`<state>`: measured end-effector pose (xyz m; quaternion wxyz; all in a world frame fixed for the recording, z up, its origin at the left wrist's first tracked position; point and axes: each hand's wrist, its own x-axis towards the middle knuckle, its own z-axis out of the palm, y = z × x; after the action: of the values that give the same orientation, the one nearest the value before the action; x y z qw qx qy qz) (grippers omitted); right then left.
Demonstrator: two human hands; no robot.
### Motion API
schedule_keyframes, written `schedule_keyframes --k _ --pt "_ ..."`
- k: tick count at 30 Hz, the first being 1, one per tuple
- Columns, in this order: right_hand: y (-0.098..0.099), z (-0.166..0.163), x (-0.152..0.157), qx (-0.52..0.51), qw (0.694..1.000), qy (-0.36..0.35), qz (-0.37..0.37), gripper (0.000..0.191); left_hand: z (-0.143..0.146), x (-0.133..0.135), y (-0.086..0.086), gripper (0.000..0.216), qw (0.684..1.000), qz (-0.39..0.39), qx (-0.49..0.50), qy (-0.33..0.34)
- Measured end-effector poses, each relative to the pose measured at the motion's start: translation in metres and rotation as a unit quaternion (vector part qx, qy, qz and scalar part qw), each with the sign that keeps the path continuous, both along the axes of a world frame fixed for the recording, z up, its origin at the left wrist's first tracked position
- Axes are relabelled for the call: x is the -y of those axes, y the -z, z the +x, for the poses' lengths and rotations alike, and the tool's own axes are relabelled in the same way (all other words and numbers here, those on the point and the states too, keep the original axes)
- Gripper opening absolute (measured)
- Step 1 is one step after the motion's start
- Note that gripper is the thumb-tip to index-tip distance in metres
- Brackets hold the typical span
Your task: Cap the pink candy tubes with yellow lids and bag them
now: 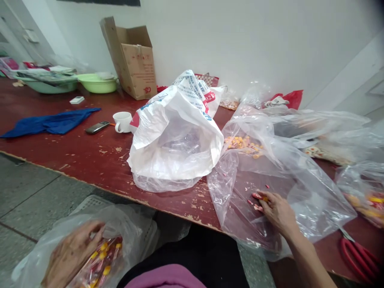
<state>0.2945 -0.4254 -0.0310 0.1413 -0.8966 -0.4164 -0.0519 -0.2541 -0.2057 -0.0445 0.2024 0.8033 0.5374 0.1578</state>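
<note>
My left hand [73, 250] reaches into a clear plastic bag [129, 228] low at the left. Its fingers are curled beside several small tubes with yellow caps [103, 256]; whatever they hold is hidden. Over a flat clear plastic bag [246, 180] on the table, my right hand [277, 212] has its fingertips closed on a small red piece with a yellow end, apparently a yellow-capped tube [257, 196]. Small red and pink bits [257, 207] lie by those fingertips. Farther back in this plastic is a heap of yellow and pink pieces [243, 145].
A large white sack [150, 160] stands with its mouth facing me, clear pieces inside. Red-handled scissors [354, 256] lie at the right edge. A white mug [122, 121], a phone [97, 127], a blue cloth [51, 123] and a cardboard box [138, 68] are farther left.
</note>
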Motion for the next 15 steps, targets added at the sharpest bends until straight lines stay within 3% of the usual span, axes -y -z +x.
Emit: schedule_keyframes --k 3,6,9,11,15 --pt "-0.006 -0.007 -0.006 -0.002 0.998 0.012 0.061 0.037 0.070 -0.021 -0.050 0.017 0.984 0.150 0.053 0.086" --pt "-0.018 -0.025 -0.014 -0.005 0.990 -0.009 0.143 0.037 0.154 -0.055 -0.081 0.019 0.953 0.247 0.069 0.159" --pt "-0.031 -0.047 -0.018 -0.032 0.981 -0.035 0.187 0.034 0.229 -0.092 -0.088 0.028 0.942 0.255 -0.005 0.217" --pt "-0.036 -0.059 -0.016 -0.079 0.976 -0.028 0.201 0.034 0.266 -0.111 -0.084 0.029 0.945 0.232 -0.071 0.218" --pt "-0.037 -0.076 -0.008 -0.184 0.949 0.003 0.256 0.041 0.294 -0.134 -0.072 0.026 0.953 0.203 -0.104 0.201"
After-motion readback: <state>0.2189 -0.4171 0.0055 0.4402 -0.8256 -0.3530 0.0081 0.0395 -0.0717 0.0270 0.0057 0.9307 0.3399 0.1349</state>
